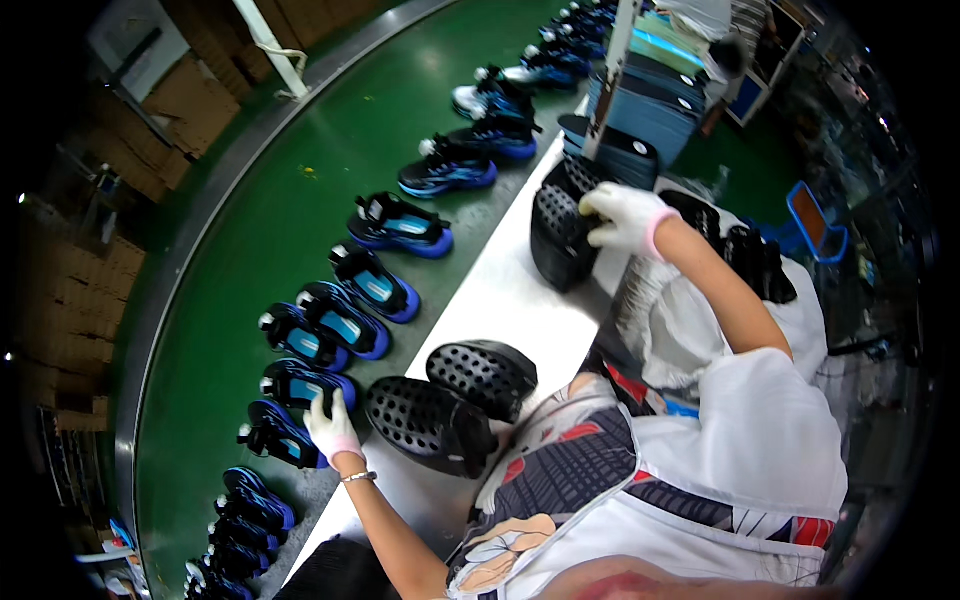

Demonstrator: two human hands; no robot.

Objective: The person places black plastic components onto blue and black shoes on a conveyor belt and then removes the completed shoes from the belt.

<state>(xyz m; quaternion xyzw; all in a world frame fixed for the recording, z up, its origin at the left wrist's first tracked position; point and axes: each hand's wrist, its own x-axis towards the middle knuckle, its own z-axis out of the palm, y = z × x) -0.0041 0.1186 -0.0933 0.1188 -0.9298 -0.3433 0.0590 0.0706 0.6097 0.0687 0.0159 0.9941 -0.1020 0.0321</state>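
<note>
My left hand (331, 428), in a white glove with a pink cuff, reaches over the left edge of the white bench. Its fingers are stretched apart against the side of a black and blue sneaker (296, 383) with a purple-blue sole. Further away, my right hand (628, 220), gloved alike, has its fingers bent around the edge of a black perforated shoe-shaped piece (560, 228). Another such piece (588, 172) lies just behind that one. Between my arms, a pair of black perforated shoe-shaped pieces (415, 418) rests on the white bench (500, 312).
Several sneakers (400, 225) line the green conveyor (240, 270) beyond the bench. Blue-grey crates (655, 105) and a metal post (612, 75) stand at the far end. At right, a white sack (680, 320) sits by more black pieces (752, 262). A person works in the background.
</note>
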